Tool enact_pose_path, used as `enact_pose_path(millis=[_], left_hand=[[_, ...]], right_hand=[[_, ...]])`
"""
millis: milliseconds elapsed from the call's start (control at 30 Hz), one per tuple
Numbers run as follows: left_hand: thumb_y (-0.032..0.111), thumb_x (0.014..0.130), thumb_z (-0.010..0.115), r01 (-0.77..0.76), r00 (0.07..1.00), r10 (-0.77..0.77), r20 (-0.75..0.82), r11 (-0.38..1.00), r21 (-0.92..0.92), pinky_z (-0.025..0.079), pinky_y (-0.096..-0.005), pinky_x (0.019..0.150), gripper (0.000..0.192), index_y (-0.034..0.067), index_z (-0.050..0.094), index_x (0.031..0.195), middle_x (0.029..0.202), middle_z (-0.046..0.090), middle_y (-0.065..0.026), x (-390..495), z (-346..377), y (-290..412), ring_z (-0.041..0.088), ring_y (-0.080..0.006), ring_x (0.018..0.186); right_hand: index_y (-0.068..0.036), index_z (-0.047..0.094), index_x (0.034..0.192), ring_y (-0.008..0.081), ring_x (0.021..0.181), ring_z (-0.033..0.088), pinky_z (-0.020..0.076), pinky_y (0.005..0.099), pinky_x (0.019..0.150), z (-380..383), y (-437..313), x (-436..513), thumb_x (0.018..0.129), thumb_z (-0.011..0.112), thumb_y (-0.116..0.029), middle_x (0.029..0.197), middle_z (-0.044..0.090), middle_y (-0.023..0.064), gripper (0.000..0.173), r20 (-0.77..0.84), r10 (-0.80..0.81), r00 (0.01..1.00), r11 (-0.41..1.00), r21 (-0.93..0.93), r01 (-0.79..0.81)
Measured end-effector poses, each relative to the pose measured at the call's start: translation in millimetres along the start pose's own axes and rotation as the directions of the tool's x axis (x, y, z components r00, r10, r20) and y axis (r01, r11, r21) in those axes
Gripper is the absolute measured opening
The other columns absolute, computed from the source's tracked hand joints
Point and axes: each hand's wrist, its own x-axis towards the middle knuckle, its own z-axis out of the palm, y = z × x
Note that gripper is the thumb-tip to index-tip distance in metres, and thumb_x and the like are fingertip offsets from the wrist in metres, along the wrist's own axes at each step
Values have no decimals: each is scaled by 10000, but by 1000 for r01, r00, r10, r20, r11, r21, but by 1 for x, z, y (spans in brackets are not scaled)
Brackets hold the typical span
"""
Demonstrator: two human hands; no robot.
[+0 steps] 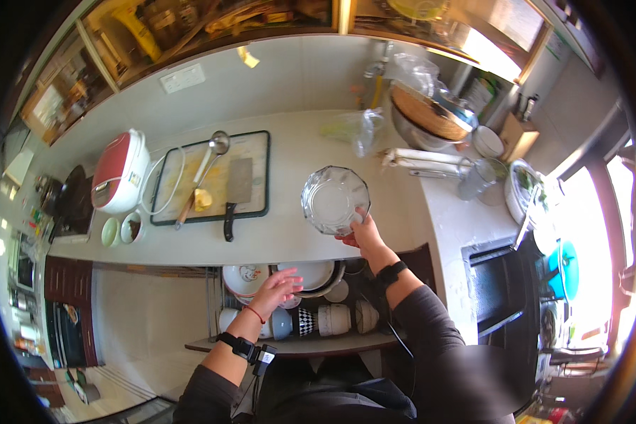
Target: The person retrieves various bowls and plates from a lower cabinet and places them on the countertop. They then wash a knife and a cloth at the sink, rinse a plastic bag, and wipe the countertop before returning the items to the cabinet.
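Note:
My right hand point(365, 233) grips the near right rim of a clear faceted glass bowl point(328, 199), holding it over the pale countertop point(286, 159). Whether the bowl touches the counter is hard to tell. Over the pulled-out dish drawer point(297, 347) my left hand point(275, 291) is spread with nothing in it. Below that hand, plates point(244, 278) lie toward the back of the drawer. Several bowls, among them a checkered bowl point(307, 321) and a white patterned bowl point(334, 319), stand on edge in a row along its front.
Left on the counter, a cutting board point(212, 206) carries a cleaver point(239, 180), a ladle point(220, 142) and a yellow chunk of food point(203, 200). Beside it stand a rice cooker point(119, 172) and small bowls point(111, 232). White stalks point(429, 157), a glass point(477, 177) and a sink point(501, 286) are right.

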Motion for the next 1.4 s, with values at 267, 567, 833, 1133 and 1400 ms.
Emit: enact_pose_path(millis=[267,567,833,1133,1400], left_hand=[[44,917,446,-300,907,293,303,954,-24,454,-272,831,626,168,164,1462,1360,410,-119,35,120,67,553,-178,1071],[-18,877,480,-410,648,309,696,912,-23,425,-314,940,713,99,95,1467,1393,330,-135,61,298,58,475,-189,1161],[-49,861,482,-373,563,191,804,927,41,418,-317,963,719,63,96,1457,1458,245,-151,63,394,24,411,-222,1254],[-6,843,534,-420,494,201,846,907,30,413,-288,929,753,93,104,1454,1457,250,-122,54,421,1,362,-212,1293],[71,855,563,-528,555,243,795,842,111,327,-393,1038,865,141,-42,1470,1475,228,-135,47,411,-11,357,-217,1310]], right_hand=[[-186,213,1420,201,671,661,473,253,513,-122,-22,-128,867,405,-30,864,650,135,605,-144,-327,934,937,-176,301],[-181,240,1422,150,666,655,500,265,562,-257,-31,-265,877,406,29,865,633,96,608,-496,-481,723,867,-393,307],[-193,304,1418,191,834,663,523,284,706,-317,-18,-330,876,436,54,1261,551,122,610,-521,-781,343,621,-705,343],[-129,415,1354,317,1134,549,442,360,933,-343,0,-345,725,374,177,1244,542,193,700,-485,-862,146,503,-787,356],[-152,370,1392,169,928,630,524,249,687,-334,3,-338,912,465,-44,1192,568,126,501,-566,-750,342,659,-598,456]])
